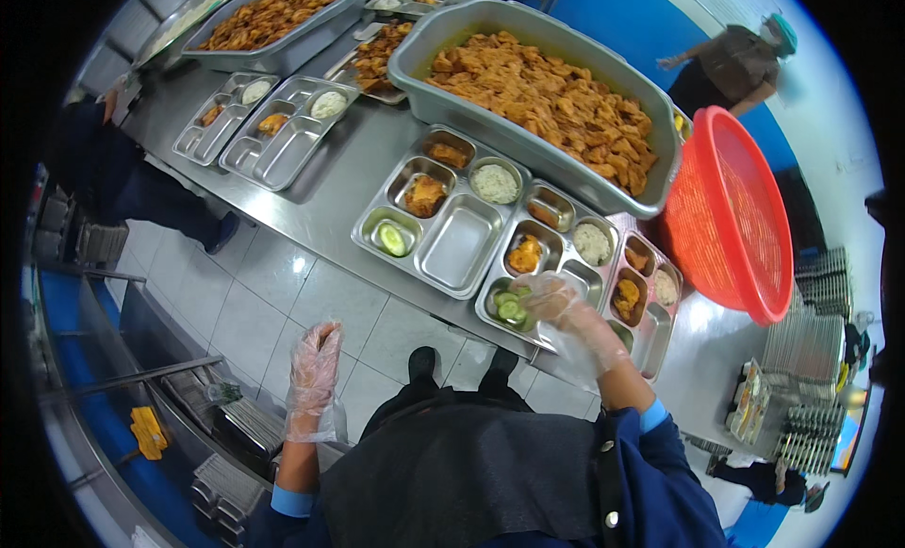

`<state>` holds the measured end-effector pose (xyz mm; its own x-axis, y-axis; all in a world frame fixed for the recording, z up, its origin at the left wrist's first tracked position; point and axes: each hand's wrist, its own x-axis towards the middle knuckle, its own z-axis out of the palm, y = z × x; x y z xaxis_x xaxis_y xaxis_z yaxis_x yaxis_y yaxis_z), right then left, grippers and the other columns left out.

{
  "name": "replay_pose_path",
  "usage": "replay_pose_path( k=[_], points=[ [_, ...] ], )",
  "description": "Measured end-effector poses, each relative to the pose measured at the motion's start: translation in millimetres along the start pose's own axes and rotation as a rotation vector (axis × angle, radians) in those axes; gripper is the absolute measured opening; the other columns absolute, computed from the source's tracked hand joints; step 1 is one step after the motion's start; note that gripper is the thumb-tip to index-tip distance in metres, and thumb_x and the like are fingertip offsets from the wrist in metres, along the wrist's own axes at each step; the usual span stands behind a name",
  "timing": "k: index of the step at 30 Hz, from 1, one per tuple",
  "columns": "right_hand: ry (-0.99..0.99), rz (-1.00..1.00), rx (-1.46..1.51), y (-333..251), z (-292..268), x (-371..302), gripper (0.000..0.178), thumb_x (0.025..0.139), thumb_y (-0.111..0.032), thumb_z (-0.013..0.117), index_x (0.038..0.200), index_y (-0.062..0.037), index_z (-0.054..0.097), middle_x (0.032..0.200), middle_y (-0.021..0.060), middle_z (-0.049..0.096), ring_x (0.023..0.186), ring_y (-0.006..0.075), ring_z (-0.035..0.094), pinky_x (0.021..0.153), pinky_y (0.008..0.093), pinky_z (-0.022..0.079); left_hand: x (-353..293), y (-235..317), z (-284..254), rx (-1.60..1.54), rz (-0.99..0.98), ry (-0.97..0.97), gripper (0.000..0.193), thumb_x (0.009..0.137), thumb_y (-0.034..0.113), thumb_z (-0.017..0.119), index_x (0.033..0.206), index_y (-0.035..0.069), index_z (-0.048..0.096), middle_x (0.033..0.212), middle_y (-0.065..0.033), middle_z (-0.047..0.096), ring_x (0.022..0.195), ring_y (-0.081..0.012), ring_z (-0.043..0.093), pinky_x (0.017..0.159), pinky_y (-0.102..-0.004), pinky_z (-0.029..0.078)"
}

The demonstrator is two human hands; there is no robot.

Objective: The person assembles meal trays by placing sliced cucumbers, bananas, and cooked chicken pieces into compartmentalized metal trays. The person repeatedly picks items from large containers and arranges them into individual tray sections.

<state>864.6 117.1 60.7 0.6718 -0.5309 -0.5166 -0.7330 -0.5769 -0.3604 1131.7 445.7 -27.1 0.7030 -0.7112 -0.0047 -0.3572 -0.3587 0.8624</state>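
Note:
My right hand (564, 307), in a clear plastic glove, reaches over the middle compartment tray (582, 276). Its fingers close on green cucumber slices (510, 308) at that tray's near left compartment; how many are in the fingers I cannot tell. The steel tray (459, 242) to the left has a cucumber slice (392, 239), fried pieces and white rice in separate compartments. Partly under my right forearm lies another tray (653, 333) with similar food. My left hand (316, 371), also gloved, hangs in front of the counter, loosely bent, with nothing visible in it.
Behind the trays stands a large grey tub (429, 81) of brown cooked pieces, beside a red plastic basket (728, 199). Two more trays (283, 152) lie on the steel counter (363, 147). Stacked trays (804, 345) stand at right. Other people (740, 67) are nearby.

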Motion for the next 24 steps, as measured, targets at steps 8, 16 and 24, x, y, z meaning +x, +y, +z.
replay_pose_path(
  k=[8,16,24],
  points=[
    [0.302,-0.425,-0.22,-144,10,117,0.025,0.103,-0.026,0.052,0.12,-0.0113,0.063,0.11,0.0141,0.072,0.101,0.0349,0.07,0.087,0.0454,0.056,-7,-29,-13,-0.043,-0.084,0.047,0.022,0.099,0.018,0.066,0.113,0.002,0.071,0.105,-0.0175,0.071,0.098,-0.0342,0.068,0.087,-0.0397,0.053],
    [0.552,-0.49,0.311,-89,-3,68,0.04,0.099,-0.029,0.061,0.132,-0.007,0.062,0.134,0.0203,0.065,0.114,0.0378,0.066,0.095,0.0441,0.054,127,30,-32,0.275,0.45,0.0,0.029,0.1,0.013,0.057,0.129,0.011,0.064,0.119,-0.0161,0.067,0.108,-0.0366,0.063,0.093,-0.0475,0.05],
    [0.621,0.83,0.022,51,60,-91,0.095,0.088,-0.064,0.063,0.162,-0.0135,0.031,0.161,0.0325,0.03,0.15,0.0465,0.031,0.115,0.074,0.022,298,-3,103,0.721,0.764,-0.322,0.065,0.094,0.032,0.069,0.153,0.015,0.048,0.156,-0.0164,0.048,0.145,-0.0356,0.043,0.12,-0.0443,0.036]
  ],
)
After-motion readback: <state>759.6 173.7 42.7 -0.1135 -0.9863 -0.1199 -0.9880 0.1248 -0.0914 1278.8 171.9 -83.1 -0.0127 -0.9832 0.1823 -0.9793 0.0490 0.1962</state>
